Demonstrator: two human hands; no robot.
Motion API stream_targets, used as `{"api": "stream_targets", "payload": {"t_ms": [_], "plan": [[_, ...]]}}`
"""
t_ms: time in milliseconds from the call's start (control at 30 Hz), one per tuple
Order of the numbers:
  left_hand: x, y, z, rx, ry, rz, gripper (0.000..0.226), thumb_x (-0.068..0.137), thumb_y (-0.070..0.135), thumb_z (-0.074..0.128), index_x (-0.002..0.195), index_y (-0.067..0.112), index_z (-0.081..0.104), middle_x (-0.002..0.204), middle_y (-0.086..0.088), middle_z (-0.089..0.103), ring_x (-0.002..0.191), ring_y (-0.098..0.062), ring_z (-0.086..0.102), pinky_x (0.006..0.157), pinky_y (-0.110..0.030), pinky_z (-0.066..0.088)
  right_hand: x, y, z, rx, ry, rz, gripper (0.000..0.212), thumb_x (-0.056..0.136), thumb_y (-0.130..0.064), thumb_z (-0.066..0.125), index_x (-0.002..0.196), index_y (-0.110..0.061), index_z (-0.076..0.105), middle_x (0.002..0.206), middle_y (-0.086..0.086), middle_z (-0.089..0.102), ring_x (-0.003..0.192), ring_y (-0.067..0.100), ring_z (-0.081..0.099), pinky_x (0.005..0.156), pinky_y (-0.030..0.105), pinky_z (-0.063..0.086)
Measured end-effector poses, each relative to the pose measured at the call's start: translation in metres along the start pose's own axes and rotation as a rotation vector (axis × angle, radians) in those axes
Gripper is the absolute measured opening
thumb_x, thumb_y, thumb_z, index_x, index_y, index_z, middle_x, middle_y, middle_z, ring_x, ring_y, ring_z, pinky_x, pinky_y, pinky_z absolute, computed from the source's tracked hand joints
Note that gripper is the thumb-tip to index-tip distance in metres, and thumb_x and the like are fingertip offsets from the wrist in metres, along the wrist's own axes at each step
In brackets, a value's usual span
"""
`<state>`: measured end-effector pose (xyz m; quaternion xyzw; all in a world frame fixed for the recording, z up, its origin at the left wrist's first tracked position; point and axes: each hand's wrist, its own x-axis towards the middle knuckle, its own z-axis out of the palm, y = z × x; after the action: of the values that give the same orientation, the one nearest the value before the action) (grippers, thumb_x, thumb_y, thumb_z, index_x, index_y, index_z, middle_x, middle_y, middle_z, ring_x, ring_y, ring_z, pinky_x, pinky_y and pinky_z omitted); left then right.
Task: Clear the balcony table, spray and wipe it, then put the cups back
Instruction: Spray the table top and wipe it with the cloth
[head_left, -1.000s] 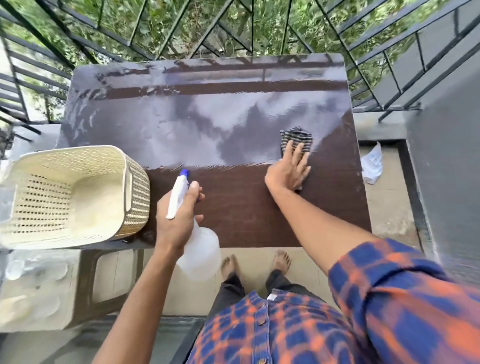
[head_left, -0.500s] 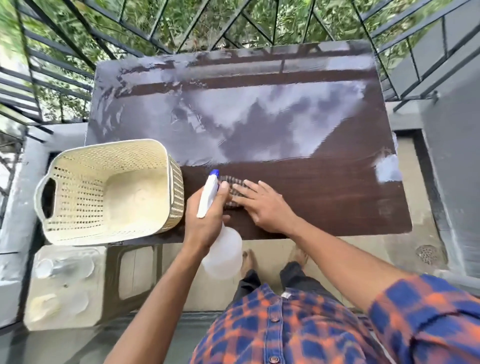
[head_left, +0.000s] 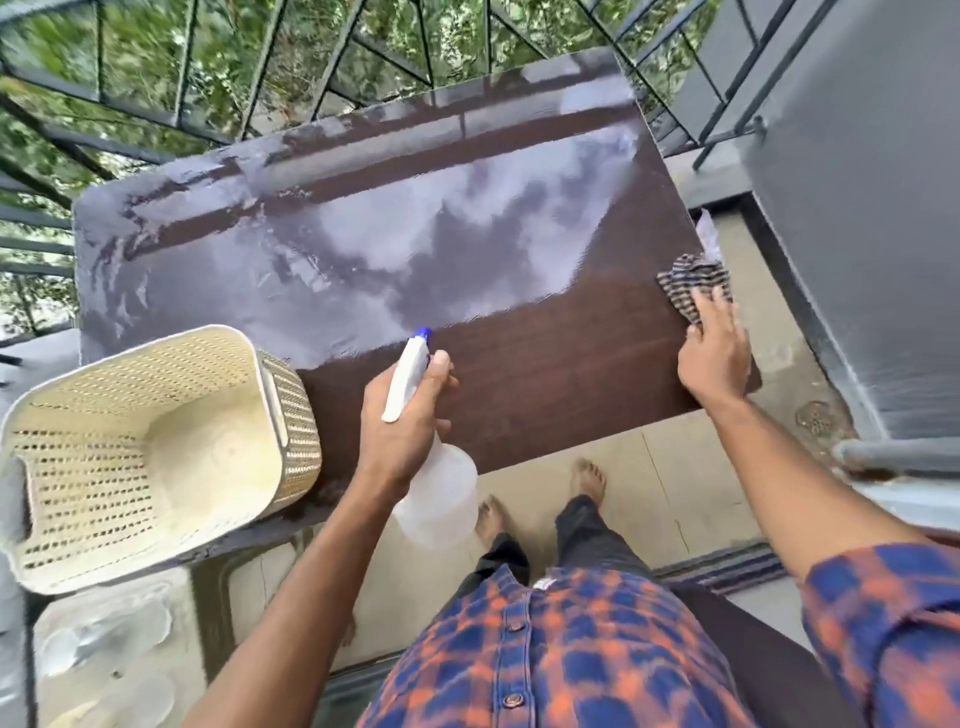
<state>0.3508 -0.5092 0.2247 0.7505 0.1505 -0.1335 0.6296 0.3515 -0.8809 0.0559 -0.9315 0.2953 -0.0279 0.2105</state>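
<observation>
Wiping is in hand: the right hand (head_left: 714, 353) presses the striped cloth (head_left: 693, 283) flat at the table (head_left: 545, 374)'s right edge, the left hand (head_left: 402, 421) grips the spray bottle (head_left: 431, 488) at the near edge, and the wet far half likely needs the next pass.

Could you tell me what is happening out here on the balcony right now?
A person is wiping a dark brown table. The right hand presses a striped cloth at the table's right edge, while the left hand holds a white spray bottle at the near edge. The far half of the tabletop looks wet and glossy, the near strip duller. A cream perforated basket sits on the near left corner. No cups are on the table.
</observation>
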Motion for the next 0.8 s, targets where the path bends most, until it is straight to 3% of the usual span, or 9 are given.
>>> {"api": "stream_targets", "payload": {"t_ms": [133,267,467,633,733,800], "plan": [[0.001,-0.004,-0.006,-0.007,-0.005,0.003,0.026,0.091,0.044,0.063,0.089,0.02,0.073,0.083,0.003,0.073,0.088,-0.009,0.07,0.055,-0.025,0.051,-0.062,-0.013,0.011,0.085,0.139,0.254,0.055,0.096,-0.005,0.05,0.148,-0.022,0.048,0.161,0.003,0.035,0.149,0.03,0.029,0.12,0.044,0.023],[-0.001,-0.015,-0.021,-0.012,0.049,-0.018,0.024,0.097,0.038,0.063,0.095,0.015,0.073,0.085,0.0,0.072,0.09,-0.012,0.07,0.054,-0.024,0.051,-0.111,-0.066,0.038,0.061,0.137,0.261,0.058,0.095,-0.006,0.05,0.15,-0.024,0.044,0.162,0.001,0.033,0.15,0.029,0.027,0.119,0.051,0.021],[-0.017,-0.036,-0.051,-0.057,0.126,-0.075,0.025,0.098,0.037,0.063,0.098,0.013,0.071,0.087,-0.002,0.07,0.087,-0.01,0.069,0.055,-0.025,0.051,-0.175,-0.185,0.087,-0.008,-0.153,-0.29,0.069,0.087,-0.01,0.054,0.152,-0.027,0.041,0.162,0.0,0.033,0.149,0.029,0.028,0.119,0.051,0.021],[-0.038,-0.05,-0.069,-0.108,0.168,-0.031,0.029,0.1,0.019,0.061,0.095,-0.01,0.064,0.079,-0.012,0.063,0.066,-0.01,0.063,0.052,-0.02,0.05,-0.24,-0.236,0.119,0.019,-0.331,-0.679,0.063,0.086,-0.026,0.066,0.146,-0.028,0.048,0.157,-0.002,0.042,0.145,0.027,0.036,0.117,0.051,0.027],[-0.05,-0.061,-0.081,-0.107,0.169,-0.022,0.03,0.095,0.028,0.065,0.092,-0.001,0.067,0.079,-0.011,0.066,0.068,-0.016,0.064,0.052,-0.022,0.05,-0.262,-0.228,0.113,0.042,-0.363,-0.836,0.057,0.088,-0.02,0.063,0.143,-0.03,0.051,0.152,-0.004,0.049,0.141,0.026,0.042,0.116,0.049,0.03],[-0.058,-0.068,-0.087,-0.055,0.157,-0.027,0.016,0.096,0.026,0.066,0.089,0.013,0.07,0.08,-0.005,0.069,0.07,-0.013,0.067,0.053,-0.023,0.052,-0.266,-0.215,0.106,0.043,-0.382,-0.95,0.057,0.088,-0.013,0.055,0.141,-0.03,0.052,0.151,-0.006,0.05,0.141,0.024,0.042,0.116,0.046,0.029]]}}
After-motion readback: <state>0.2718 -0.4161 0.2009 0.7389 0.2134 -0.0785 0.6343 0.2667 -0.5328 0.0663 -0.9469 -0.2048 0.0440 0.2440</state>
